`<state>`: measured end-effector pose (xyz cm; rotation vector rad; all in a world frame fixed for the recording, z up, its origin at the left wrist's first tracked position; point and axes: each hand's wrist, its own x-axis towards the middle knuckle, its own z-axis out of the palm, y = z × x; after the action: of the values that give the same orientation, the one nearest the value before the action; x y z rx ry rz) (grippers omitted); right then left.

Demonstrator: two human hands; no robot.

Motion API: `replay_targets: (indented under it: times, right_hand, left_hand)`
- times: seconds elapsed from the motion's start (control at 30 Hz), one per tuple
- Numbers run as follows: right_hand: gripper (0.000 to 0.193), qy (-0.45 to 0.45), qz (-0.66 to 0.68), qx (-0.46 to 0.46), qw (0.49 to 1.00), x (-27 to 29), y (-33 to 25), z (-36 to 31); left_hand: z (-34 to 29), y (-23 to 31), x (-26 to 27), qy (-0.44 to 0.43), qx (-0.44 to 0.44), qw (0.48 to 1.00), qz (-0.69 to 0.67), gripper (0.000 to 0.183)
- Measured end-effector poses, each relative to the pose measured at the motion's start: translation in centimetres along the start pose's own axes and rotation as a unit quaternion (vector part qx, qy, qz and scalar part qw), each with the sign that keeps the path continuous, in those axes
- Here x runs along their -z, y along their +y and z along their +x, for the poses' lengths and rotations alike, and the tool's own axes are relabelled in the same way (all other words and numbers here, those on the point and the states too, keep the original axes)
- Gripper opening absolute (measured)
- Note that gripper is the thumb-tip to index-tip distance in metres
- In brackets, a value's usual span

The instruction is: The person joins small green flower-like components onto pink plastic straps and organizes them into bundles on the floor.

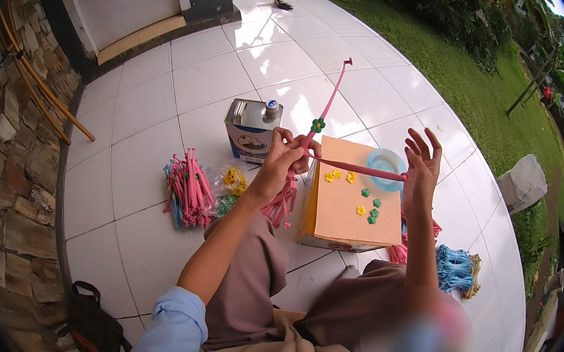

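Note:
My left hand (287, 154) is closed in a pinch around a pink Y-shaped strap piece (330, 99), above the near-left edge of an orange-topped box. One arm of the piece points up and away, with a green flower (318, 125) on it and a small crossbar at its tip. The other arm stretches right to my right hand (422, 163), its end touching the palm side near the thumb. The fingers of that hand are spread upward. Loose yellow flowers (361, 211) and green flowers (376, 203) lie on the box top (332, 220).
On the box is a clear blue bowl (385, 170). A metal can (251, 129) stands beyond my left hand. Pink strap bundles (190, 190), a bag of yellow flowers (233, 180) and blue strap bundles (454, 268) lie on the tiled floor (125, 217). A black bag (95, 318) is lower left.

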<state>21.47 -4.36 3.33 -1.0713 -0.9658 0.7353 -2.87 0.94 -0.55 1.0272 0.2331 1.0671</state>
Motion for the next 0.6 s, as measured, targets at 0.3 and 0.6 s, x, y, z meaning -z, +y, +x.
replay_targets:
  times: [0.3,0.6]
  right_hand:
    - [0.053,-0.39,0.01,-0.163,0.906,-8.7,6.1,-5.2]
    - [0.027,-0.314,-0.063,-0.158,0.934,-7.3,5.4,-3.5]
  left_hand:
    - [1.9,-1.1,-0.6,0.172,-0.11,0.968,-0.144,0.019]
    - [-0.2,0.2,-0.3,-0.029,-0.287,0.534,0.795,0.055]
